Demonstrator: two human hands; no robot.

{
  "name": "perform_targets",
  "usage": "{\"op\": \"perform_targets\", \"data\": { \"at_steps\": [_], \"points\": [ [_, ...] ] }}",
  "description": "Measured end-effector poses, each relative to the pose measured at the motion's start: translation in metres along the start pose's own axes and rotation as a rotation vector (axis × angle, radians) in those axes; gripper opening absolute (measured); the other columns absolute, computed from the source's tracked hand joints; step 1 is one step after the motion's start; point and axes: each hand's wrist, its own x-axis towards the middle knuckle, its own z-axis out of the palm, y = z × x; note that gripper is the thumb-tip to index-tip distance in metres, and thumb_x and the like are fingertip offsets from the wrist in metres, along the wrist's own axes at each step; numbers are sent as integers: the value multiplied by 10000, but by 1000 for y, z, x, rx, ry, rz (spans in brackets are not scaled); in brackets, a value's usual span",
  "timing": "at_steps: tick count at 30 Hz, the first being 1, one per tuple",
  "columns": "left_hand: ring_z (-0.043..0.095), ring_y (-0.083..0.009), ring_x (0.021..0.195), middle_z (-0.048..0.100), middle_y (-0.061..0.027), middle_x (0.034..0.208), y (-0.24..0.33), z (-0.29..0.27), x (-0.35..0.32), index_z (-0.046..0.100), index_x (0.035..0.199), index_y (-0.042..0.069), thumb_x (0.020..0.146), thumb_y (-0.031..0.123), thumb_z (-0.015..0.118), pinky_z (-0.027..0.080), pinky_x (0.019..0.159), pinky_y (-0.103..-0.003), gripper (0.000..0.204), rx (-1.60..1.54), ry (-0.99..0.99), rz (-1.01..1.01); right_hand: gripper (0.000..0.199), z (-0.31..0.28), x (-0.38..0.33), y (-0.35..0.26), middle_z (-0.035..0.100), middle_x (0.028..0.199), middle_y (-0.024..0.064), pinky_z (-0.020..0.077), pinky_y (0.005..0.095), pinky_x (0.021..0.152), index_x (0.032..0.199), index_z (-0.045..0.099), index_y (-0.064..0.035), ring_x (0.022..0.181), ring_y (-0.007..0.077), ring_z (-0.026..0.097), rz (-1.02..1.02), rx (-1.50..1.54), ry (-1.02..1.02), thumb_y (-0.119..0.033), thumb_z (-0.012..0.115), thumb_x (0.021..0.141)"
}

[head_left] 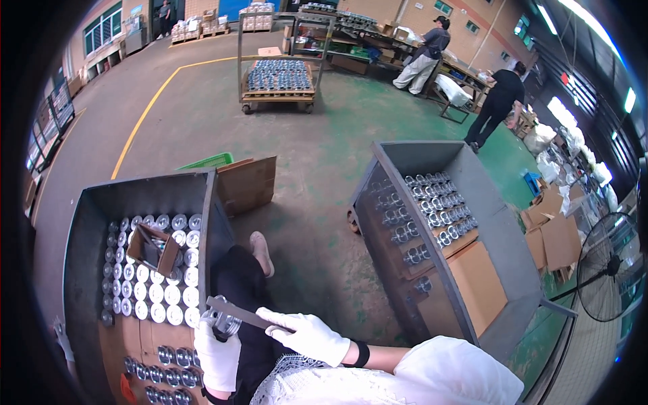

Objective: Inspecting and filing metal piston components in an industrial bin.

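Observation:
My left hand [217, 354], in a white glove, grips a shiny metal part [226, 325] that looks like a piston. A flat file [241, 312] lies across the top of this part, its handle closed in my gloved right hand [310, 337]. Both hands are above my lap, beside the left grey metal cart [214, 236]. In that cart stand rows of similar round-topped metal parts [156, 293]. A small cardboard box [154, 250] with tools in it rests on them. More parts [169, 376] lie on brown cardboard at the near end.
To the right is another grey cart [439, 287] with rows of parts and cardboard sheets. A fan [611, 266] stands beyond it. A loaded trolley [280, 81] is ahead. Two people [426, 57] are at the back benches. Another gloved hand [63, 339] shows at the left edge.

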Motion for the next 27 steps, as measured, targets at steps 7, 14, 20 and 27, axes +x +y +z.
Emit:
{"op": "perform_targets", "data": {
  "at_steps": [7,14,20,27],
  "points": [
    [666,-424,1027,692,-225,1087,17,-15,9,647,1082,9,765,6,730,538,913,-454,327,-37,-127,-159,468,2,3,-8,738,1158,161,530,270,649,1407,600,-83,689,68,609,83,238,79,-132,701,952],
    [687,-381,846,685,-192,981,13,-4,9,636,1004,16,716,-34,718,557,734,-402,303,-27,60,-94,490,-4,8,1,742,1194,123,562,263,758,1396,609,-40,867,112,717,10,100,48,46,656,916],
    [656,-386,924,655,-156,1025,7,-6,4,608,996,45,750,20,707,553,788,-455,266,26,92,-75,485,0,7,-4,701,1286,144,566,270,805,1381,613,-17,930,148,738,25,89,-57,81,651,908],
    [645,-379,964,644,-153,1002,9,-13,6,606,987,37,736,6,708,551,801,-457,273,15,44,-98,506,11,-1,9,748,1048,128,573,295,759,1370,635,-59,871,190,745,-71,126,-8,81,680,886]
  ]
}}
